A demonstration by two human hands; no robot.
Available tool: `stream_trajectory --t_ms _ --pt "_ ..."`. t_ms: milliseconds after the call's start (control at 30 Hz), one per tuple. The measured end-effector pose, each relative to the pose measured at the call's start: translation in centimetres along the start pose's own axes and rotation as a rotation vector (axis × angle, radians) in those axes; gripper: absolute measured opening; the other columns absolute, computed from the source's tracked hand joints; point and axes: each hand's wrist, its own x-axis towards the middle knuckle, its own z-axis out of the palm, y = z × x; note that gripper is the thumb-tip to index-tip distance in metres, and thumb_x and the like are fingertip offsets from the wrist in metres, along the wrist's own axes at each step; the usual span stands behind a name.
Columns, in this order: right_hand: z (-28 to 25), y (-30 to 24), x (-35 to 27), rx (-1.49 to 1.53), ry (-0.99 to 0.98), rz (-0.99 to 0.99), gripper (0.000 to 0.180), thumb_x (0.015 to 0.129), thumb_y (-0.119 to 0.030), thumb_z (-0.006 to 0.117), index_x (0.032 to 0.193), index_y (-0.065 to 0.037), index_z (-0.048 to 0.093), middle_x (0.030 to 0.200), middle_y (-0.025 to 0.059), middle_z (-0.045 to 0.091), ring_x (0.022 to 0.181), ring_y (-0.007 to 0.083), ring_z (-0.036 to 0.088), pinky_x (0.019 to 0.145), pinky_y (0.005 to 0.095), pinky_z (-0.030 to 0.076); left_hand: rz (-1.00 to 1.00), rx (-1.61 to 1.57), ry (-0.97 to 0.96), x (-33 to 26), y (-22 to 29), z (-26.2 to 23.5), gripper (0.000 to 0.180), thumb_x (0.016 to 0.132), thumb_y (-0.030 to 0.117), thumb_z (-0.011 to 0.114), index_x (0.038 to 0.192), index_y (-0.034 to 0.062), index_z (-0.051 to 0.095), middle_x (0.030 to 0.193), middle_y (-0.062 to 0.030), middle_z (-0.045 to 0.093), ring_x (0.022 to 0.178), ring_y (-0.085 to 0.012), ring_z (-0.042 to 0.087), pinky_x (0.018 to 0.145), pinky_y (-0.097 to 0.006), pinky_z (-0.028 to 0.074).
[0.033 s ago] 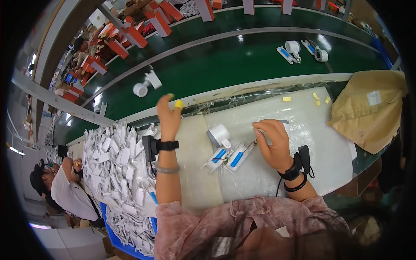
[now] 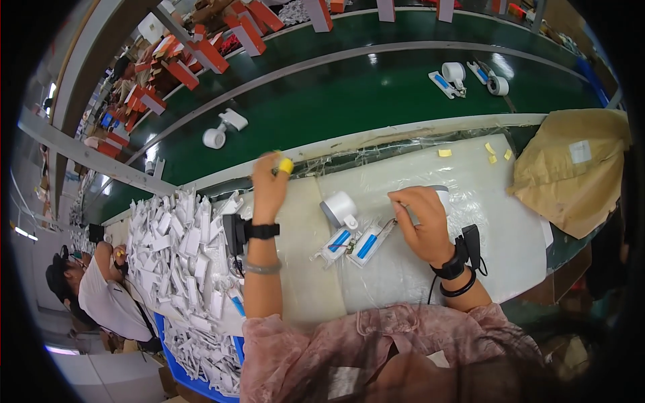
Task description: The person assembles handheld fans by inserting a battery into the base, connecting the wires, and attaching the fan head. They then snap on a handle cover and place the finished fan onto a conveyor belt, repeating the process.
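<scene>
**Small white parts handled at the bench beside the belt**

The left hand (image 2: 269, 191) is stretched toward the far edge of the mat (image 2: 470, 201), a yellow cap (image 2: 286, 165) worn on one fingertip; whether anything is pinched there cannot be told. The right hand (image 2: 423, 221) is curled over a small white piece (image 2: 440, 195), apparently gripped. Between the hands lie two white units with blue strips (image 2: 353, 245) and a white roll-shaped part (image 2: 339, 208). An assembly step seems in hand; steady fingertip placement would be called for. Beyond the right hand, small yellow labels (image 2: 494, 154) are stuck, beside a brown paper package (image 2: 571, 168). Left of the left hand, white parts (image 2: 175, 248) are heaped.
</scene>
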Motion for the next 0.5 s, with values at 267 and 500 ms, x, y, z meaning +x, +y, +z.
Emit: stream_trajectory --t_ms 267,500 --pt "0.1 -0.4 -0.4 -0.002 -0.259 -0.096 0.025 0.073 -0.001 0.064 0.095 -0.01 0.067 0.096 0.0057 0.064 0.089 0.026 0.059 0.08 0.0372 0.043 -0.186 0.171 -0.623 -7.5 12.4 -3.5 0.028 0.083 0.026 0.064 0.097 0.0014 0.064 0.084 -0.0112 0.067 0.069 -0.0253 0.062 0.065 -0.035 0.05" --pt "1.8 -1.5 -1.4 -0.113 -0.579 -0.301 0.017 0.075 -0.013 0.062 0.09 -0.014 0.069 0.131 0.0067 0.052 0.127 0.0297 0.043 0.098 0.0434 0.037 0.055 0.201 -0.717 -11.2 14.0 -2.1 0.057 0.064 0.024 0.078 0.111 0.0083 0.049 0.093 -0.0105 0.06 0.089 -0.032 0.057 0.071 -0.043 0.05"
